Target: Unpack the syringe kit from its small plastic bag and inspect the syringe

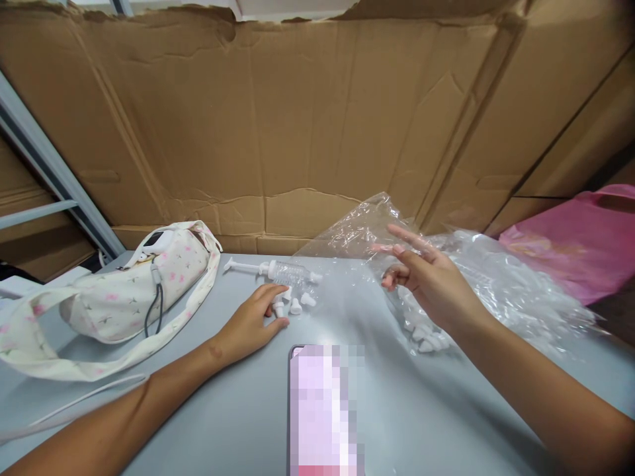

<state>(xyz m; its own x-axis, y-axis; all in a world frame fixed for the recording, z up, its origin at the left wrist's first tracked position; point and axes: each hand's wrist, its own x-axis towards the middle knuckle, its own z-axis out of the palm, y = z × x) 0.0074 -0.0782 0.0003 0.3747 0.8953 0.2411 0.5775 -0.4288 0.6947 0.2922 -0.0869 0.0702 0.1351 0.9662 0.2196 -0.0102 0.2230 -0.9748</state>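
My left hand (251, 322) rests on the grey table (208, 410) with its fingers curled over small white plastic caps (296, 305). Just beyond them lies a clear syringe-like dispenser (282, 270) with a white plunger. My right hand (430, 281) hovers above the table with fingers spread, holding nothing, in front of a crumpled clear plastic bag (501, 277). More white caps (427, 338) lie under the right wrist, inside clear plastic.
A floral cloth bag (133, 291) with a long strap lies at the left. A phone (325, 410) lies face up near the front edge. A pink plastic bag (575, 238) sits at the right. Cardboard sheets (307, 119) wall off the back.
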